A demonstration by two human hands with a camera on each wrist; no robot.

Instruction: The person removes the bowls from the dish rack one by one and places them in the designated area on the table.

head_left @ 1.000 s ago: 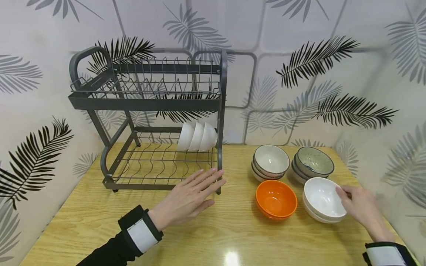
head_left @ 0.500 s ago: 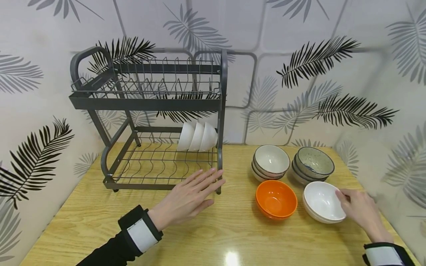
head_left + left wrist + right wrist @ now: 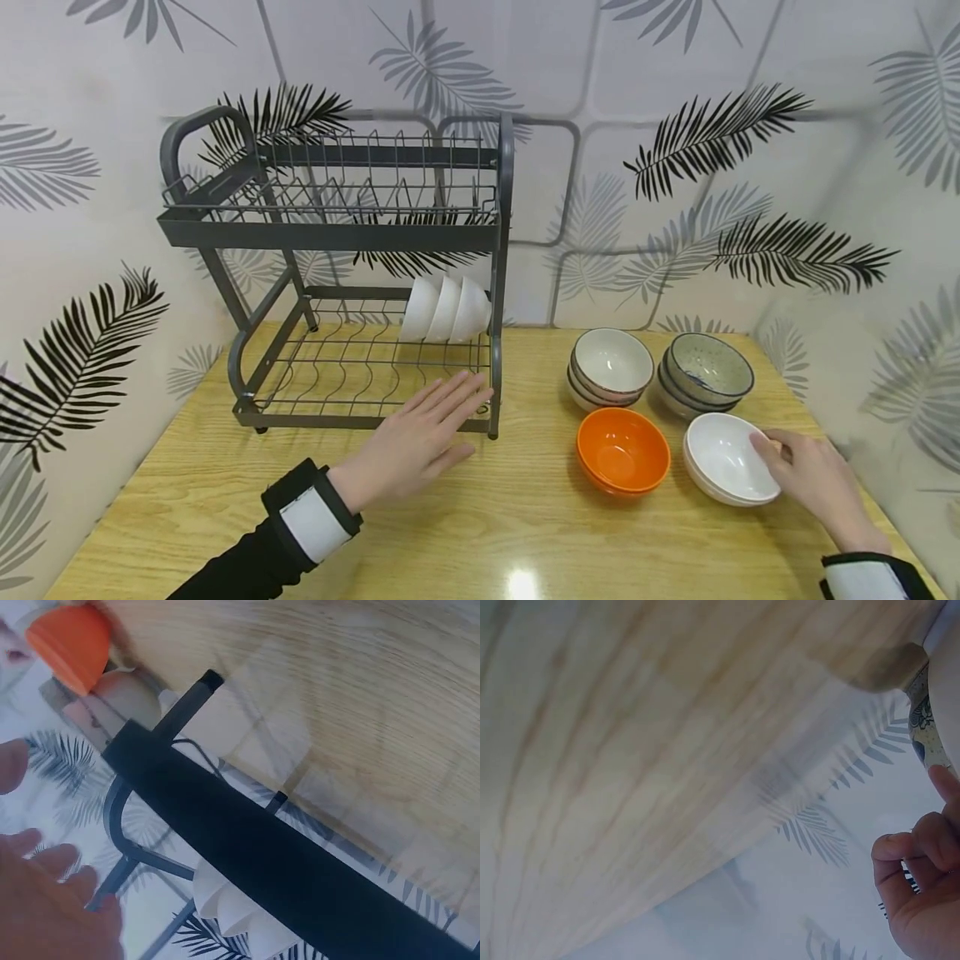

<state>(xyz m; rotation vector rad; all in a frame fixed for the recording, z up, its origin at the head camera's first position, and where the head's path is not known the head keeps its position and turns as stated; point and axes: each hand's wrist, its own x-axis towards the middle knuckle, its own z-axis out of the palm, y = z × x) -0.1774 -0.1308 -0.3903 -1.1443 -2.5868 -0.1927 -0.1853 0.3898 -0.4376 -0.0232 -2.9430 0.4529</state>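
Note:
In the head view my right hand (image 3: 813,483) pinches the right rim of a white bowl (image 3: 729,454) that sits nested in another white bowl. The right wrist view shows some of that hand's fingers curled, with the bowl at the frame's right edge. My left hand (image 3: 412,437) is held with straight fingers at the front rail of the dark grey dish rack (image 3: 360,422) and holds nothing; whether it touches the rail cannot be told. Three white bowls (image 3: 446,310) stand on edge at the right end of the rack's lower tier.
Left of the white stack is an orange bowl stack (image 3: 622,450). Behind them stand a cream bowl stack (image 3: 612,360) and a speckled grey-green bowl stack (image 3: 708,367). All rest on a wooden table (image 3: 555,525) against a leaf-patterned wall (image 3: 675,67).
The upper white bowl, pinched by my right hand, has shifted slightly toward the front, sitting lower in its stack. My left hand has drawn back a little to the left.

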